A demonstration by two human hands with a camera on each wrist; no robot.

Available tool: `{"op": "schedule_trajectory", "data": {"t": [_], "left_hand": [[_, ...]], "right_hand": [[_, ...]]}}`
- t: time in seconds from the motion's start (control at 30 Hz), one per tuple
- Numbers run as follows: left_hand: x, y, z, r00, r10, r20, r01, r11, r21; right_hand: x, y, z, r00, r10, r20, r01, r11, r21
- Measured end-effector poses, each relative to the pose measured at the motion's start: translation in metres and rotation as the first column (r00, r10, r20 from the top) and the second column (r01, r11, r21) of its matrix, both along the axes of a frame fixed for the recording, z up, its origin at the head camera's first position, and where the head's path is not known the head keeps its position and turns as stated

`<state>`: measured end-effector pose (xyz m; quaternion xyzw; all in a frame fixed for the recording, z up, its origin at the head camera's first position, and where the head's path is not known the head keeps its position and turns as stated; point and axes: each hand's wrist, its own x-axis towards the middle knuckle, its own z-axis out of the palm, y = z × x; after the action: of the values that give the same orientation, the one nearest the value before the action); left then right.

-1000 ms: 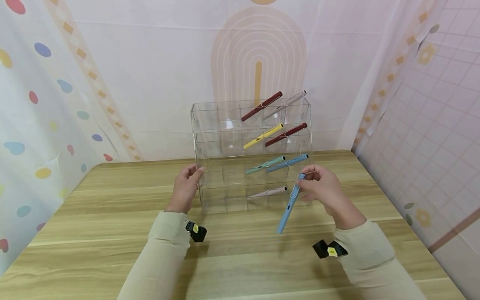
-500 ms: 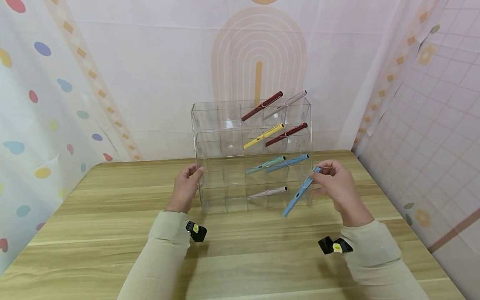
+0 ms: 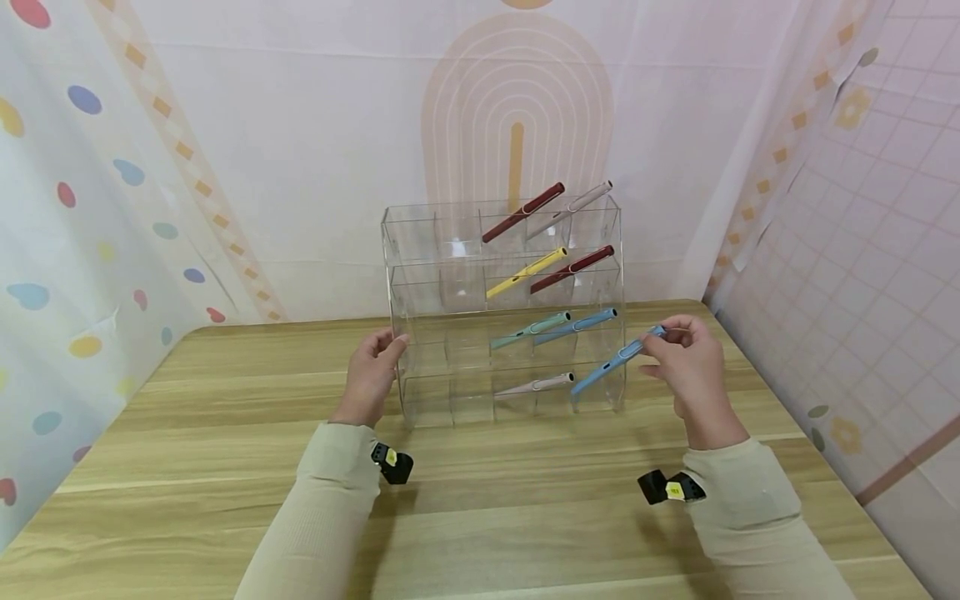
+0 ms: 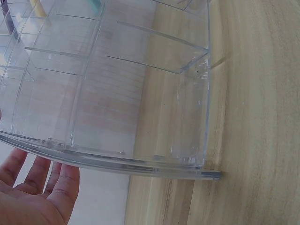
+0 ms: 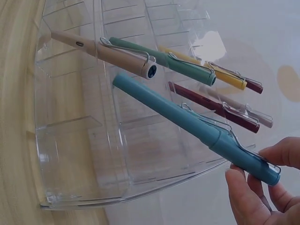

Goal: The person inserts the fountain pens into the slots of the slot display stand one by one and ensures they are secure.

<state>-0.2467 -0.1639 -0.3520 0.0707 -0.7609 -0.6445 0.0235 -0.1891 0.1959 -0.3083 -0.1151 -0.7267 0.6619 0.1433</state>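
Note:
A clear acrylic pen rack (image 3: 468, 367) with four tiers of compartments stands on the table. My left hand (image 3: 369, 375) grips its left side panel, and in the left wrist view the fingers (image 4: 63, 187) lie along the outside of that panel. My right hand (image 3: 688, 371) pinches a blue fountain pen (image 3: 618, 360) by its capped end, right of the rack. The pen slants down to the left, its lower end at the bottom tier's rightmost compartment. The right wrist view shows the same blue pen (image 5: 173, 115) in front of the rack; whether its end touches the rack I cannot tell.
Other pens lean in the rack's right-hand columns: dark red (image 3: 523, 213), pale pink (image 3: 570, 210), yellow (image 3: 527, 273), another dark red (image 3: 572, 269), green (image 3: 531, 330), blue (image 3: 576, 326) and beige (image 3: 535, 385). A wooden table (image 3: 480, 517) lies beneath, with patterned curtains (image 3: 315, 150) around it.
My right hand has moved right and slightly up with the blue pen. The pen has swung from steep to flatter, its lower end rising to the bottom tier. My left hand has stayed on the rack.

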Motion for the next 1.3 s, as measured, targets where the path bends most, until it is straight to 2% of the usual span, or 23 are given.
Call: {"op": "schedule_trajectory", "data": {"t": [0.23,0.4,0.9,1.3], "left_hand": [[0.001,0.001,0.001,1.000,0.002,-0.009,-0.002,1.000,-0.004],[0.000,0.001,0.001,1.000,0.002,-0.003,-0.002,1.000,-0.007],[0.000,0.001,0.002,1.000,0.001,0.008,-0.001,1.000,-0.014],[-0.001,0.001,0.000,1.000,0.000,0.009,0.000,1.000,-0.012]], "right_hand": [[-0.004,-0.003,-0.007,0.997,-0.081,-0.008,0.081,0.996,-0.045],[-0.007,-0.005,-0.015,0.994,-0.103,-0.037,0.101,0.994,-0.048],[-0.012,-0.028,-0.037,0.993,-0.097,-0.063,0.091,0.992,-0.092],[-0.016,-0.038,-0.053,0.997,-0.070,-0.046,0.064,0.991,-0.120]]}}
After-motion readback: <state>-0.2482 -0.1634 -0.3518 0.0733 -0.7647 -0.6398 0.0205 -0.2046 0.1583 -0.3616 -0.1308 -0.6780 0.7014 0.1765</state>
